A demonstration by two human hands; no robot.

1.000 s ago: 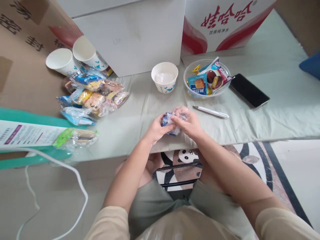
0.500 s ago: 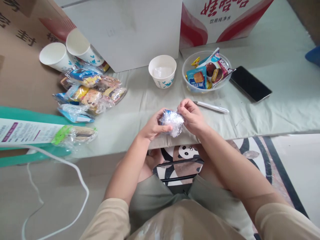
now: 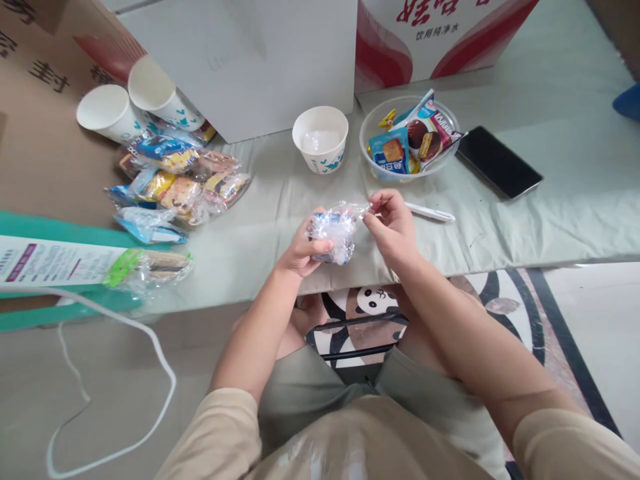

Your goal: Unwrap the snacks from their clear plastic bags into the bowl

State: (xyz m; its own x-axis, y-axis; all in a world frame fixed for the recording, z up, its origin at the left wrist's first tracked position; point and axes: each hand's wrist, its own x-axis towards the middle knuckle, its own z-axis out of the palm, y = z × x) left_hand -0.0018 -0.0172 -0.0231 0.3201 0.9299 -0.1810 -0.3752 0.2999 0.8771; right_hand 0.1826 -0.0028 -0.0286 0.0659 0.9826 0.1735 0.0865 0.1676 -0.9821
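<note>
A small bundle in clear plastic wrap point(image 3: 336, 235), with some blue showing through, is held over the table's front edge. My left hand point(image 3: 303, 245) is closed around its left side, thumb across the front. My right hand point(image 3: 393, 225) pinches the loose wrap at the bundle's upper right and stretches it out. What lies inside the wrap cannot be made out. Just behind my right hand lies a white pen point(image 3: 430, 213), partly covered by it. A paper bowl point(image 3: 323, 160) stands beyond the bundle.
A clear plastic bowl point(image 3: 367, 165) of packaged snacks and a black phone point(image 3: 500, 163) are at the back right. Wrapped snacks point(image 3: 185, 180) and two paper cups point(image 3: 107, 117) sit left. A white box point(image 3: 260, 73) and a printed carton point(image 3: 425, 50) line the back.
My right hand has drawn slightly right and away from my left, pulling the wrap into a longer strand. The view has shifted a little.
</note>
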